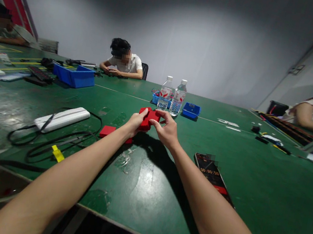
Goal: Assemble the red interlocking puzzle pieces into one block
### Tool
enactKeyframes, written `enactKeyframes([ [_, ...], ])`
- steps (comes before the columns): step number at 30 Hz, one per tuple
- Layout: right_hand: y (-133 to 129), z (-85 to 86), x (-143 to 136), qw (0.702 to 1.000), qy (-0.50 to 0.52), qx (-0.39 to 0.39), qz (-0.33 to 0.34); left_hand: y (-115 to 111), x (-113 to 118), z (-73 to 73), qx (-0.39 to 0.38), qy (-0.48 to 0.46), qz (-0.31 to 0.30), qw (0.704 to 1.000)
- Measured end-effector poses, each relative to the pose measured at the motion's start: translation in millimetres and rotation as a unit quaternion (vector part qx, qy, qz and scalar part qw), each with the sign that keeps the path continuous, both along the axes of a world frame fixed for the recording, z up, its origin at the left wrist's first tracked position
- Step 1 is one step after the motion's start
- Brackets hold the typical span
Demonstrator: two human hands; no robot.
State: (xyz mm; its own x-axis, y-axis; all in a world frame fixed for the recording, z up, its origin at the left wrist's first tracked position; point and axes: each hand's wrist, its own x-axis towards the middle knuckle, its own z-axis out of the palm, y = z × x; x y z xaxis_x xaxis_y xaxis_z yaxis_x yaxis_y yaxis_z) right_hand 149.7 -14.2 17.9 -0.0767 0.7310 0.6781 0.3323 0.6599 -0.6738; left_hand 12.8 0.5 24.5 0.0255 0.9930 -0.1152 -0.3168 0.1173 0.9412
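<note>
A small red block-like object [147,120] is held above the green table [140,207] between my two hands. My left hand [137,122] grips its left side, thumb on top. From the right, my right hand [166,129] pinches it with thumb and forefinger. Its finer details are too small to make out. Below and to the left, another red piece [107,131] lies on the table, partly behind my left forearm. Thin clear strands [126,161] are on the table just under my hands.
Two water bottles [178,98] stand beyond my hands, near a small blue tray [191,111]. A phone [213,173] lies right; a white power strip [62,118] with black cables lies left. Farther off are a larger blue bin [74,76] and several people seated around the table.
</note>
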Motion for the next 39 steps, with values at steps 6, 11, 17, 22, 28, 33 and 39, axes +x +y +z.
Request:
enactKeyframes([
  [6,-3.0,1.6,1.9,0.998,-0.052,0.022,-0.013,-1.5,-0.2,-3.5,0.038,0.04,-0.01,0.998],
  [11,-2.8,4.2,4.6,0.997,-0.077,0.017,0.002,-0.6,-1.6,-4.4,0.042,0.054,-0.013,0.998],
  [17,-4.8,-1.3,-1.7,0.994,-0.088,0.059,-0.012,-3.4,1.2,-2.1,0.011,0.033,-0.036,0.999],
  [22,-10.0,-2.5,-12.2,0.998,-0.004,0.064,-0.023,-5.6,9.6,4.1,-0.019,-0.079,-0.054,0.995],
  [28,-13.3,-1.0,-13.2,0.995,-0.004,0.097,-0.025,-15.2,16.3,12.9,-0.071,-0.182,-0.098,0.976],
  [33,-11.1,-2.2,-16.8,0.999,0.041,0.004,0.016,-18.3,21.1,13.6,-0.035,-0.199,-0.113,0.973],
  [39,-1.8,-11.3,-31.5,0.973,0.175,-0.138,0.062,-11.9,17.6,6.0,0.041,-0.114,-0.063,0.991],
])
